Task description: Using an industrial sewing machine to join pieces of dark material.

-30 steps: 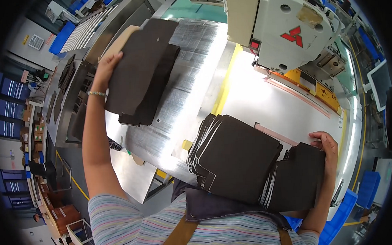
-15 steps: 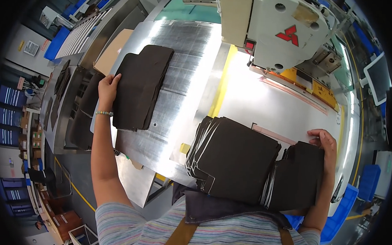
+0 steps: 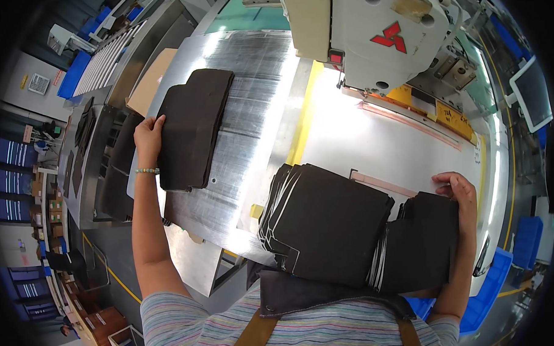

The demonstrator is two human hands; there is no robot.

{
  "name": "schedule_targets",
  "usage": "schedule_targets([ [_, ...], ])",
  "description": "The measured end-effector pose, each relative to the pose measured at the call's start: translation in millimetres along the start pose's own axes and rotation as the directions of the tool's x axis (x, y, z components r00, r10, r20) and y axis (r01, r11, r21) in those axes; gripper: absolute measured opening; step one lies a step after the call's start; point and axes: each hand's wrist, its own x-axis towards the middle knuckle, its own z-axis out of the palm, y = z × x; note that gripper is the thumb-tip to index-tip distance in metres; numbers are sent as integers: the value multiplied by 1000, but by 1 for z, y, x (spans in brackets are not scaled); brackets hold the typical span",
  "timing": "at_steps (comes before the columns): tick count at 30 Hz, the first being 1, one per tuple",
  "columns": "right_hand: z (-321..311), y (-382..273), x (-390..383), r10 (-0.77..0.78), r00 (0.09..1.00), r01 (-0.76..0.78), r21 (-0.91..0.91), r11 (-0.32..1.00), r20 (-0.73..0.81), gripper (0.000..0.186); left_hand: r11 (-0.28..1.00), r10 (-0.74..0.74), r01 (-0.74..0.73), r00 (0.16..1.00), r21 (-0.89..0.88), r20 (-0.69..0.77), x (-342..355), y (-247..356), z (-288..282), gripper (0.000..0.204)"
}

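A small stack of dark brown, flat, notched panels (image 3: 193, 130) lies on the shiny metal table at the left. At its left edge, my left hand (image 3: 147, 138) pinches the panels, thumb on top. Close to my body sits a larger pile of dark panels with pale edges, in a left bundle (image 3: 330, 217) and a right bundle (image 3: 420, 244). My right forearm runs along the right bundle's outer side. Just past that bundle's far corner, my right hand (image 3: 461, 194) has loosely bent fingers, apart, with nothing visible between them.
A white machine head (image 3: 385, 41) overhangs the bright work surface (image 3: 361, 139). Yellow tape (image 3: 305, 114) borders that surface. A cardboard sheet (image 3: 153, 81) leans beyond the left stack. A blue bin (image 3: 485, 294) stands low at right, and a monitor (image 3: 530, 94) at far right.
The view has shifted slightly to the right. The left stack has turned a little with my left hand, and its edges look more even. My right hand keeps nearly the same pose.
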Motion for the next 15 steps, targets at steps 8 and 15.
schedule_targets([
  [8,-2,-5,-3,-8,1000,8,-25,1000,7,42,816,319,-298,947,495,43,-26,23,40,58],
  [15,-7,-1,-5,-76,997,76,-63,995,-1,41,809,475,-516,856,283,202,2,29,67,51],
])
